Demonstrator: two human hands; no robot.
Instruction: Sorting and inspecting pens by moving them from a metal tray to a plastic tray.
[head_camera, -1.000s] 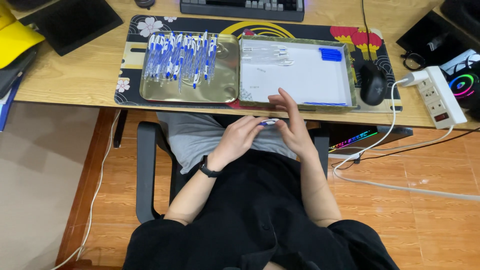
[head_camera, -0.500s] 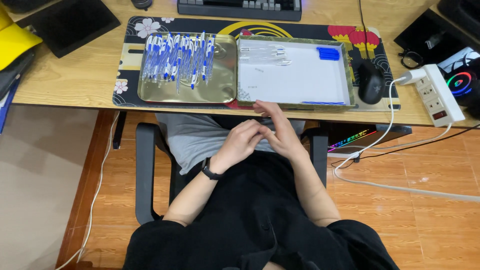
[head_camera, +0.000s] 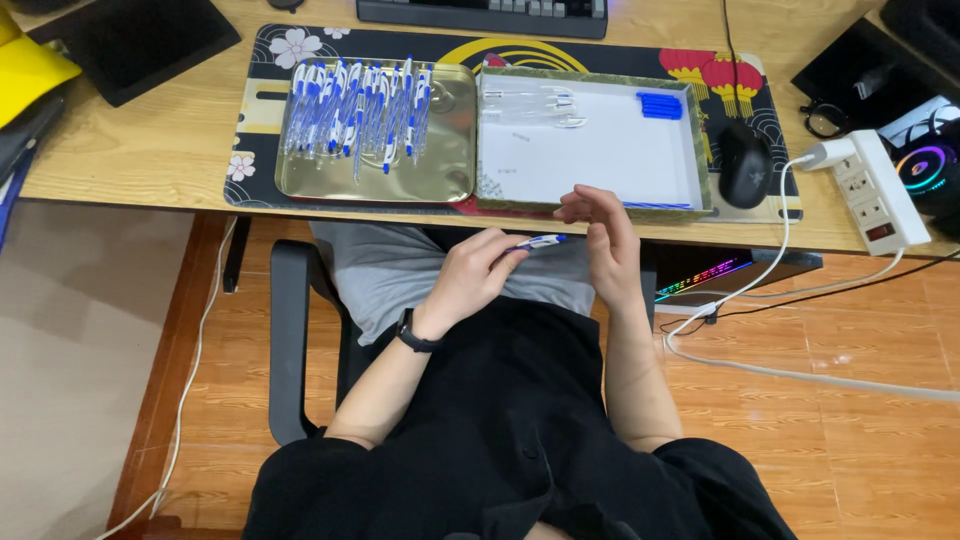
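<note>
My left hand (head_camera: 478, 275) is closed around a blue and white pen (head_camera: 538, 242), held level over my lap just below the desk edge. My right hand (head_camera: 600, 238) hovers beside the pen's tip with its fingers spread, holding nothing. On the desk mat above, a gold metal tray (head_camera: 440, 180) carries several matching blue and white pens (head_camera: 358, 105). Next to it a white-lined box (head_camera: 600, 150) holds clear pen barrels (head_camera: 530, 103) at its far left and small blue caps (head_camera: 660, 104) at its far right.
A black mouse (head_camera: 745, 163) lies right of the box, and a white power strip (head_camera: 865, 190) with its cable hangs off the desk edge. A keyboard (head_camera: 480, 14) sits at the back, a black pad (head_camera: 140, 40) at the far left. I sit on a black chair (head_camera: 300, 340).
My hands have separated: the right hand lifted away from the pen and opened, while the left hand kept hold of the pen.
</note>
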